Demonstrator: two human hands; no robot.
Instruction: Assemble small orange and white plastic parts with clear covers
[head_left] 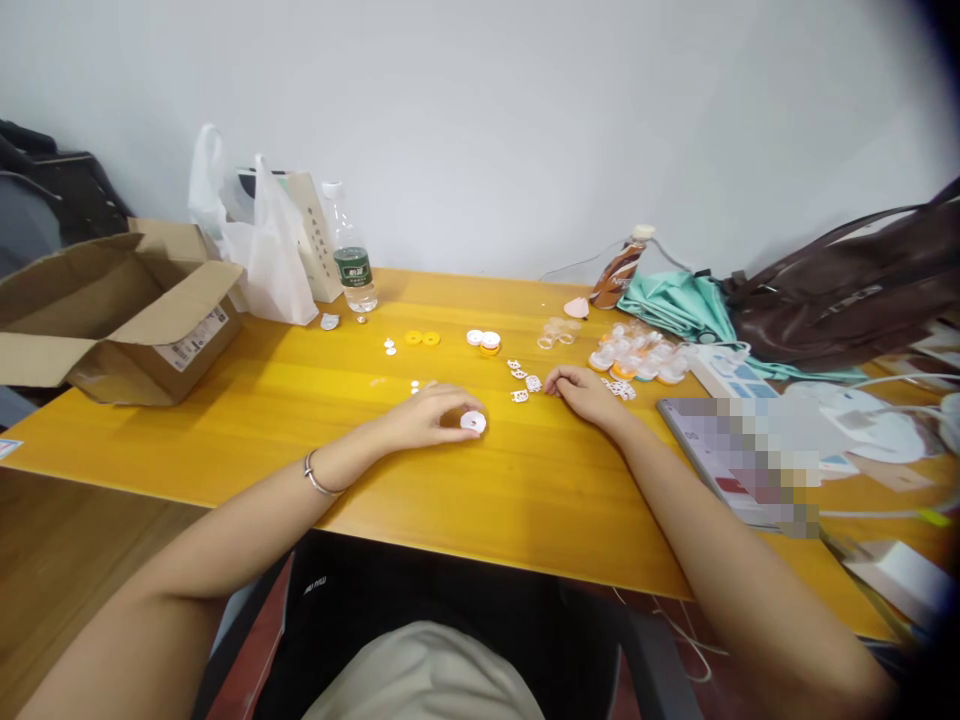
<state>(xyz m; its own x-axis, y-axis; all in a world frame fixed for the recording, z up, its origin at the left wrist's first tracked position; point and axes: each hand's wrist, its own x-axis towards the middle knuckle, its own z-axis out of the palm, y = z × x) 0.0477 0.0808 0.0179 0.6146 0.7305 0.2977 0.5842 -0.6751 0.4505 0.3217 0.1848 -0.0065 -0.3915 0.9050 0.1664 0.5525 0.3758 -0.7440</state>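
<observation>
Your left hand (429, 415) pinches the white disc (469, 421) between fingers; right of this disc, your right hand (586, 393) half-curls, its hold I cannot tell.

Home or office workspace, cannot tell which: wooden table (487, 510) against plain wall (487, 130) at 12 o'clock; handbag (847, 285) at 3, open carton (142, 370) at 9, water bottle (352, 268) at 10.

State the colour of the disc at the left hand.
The disc is white, as the head view shows.
</observation>
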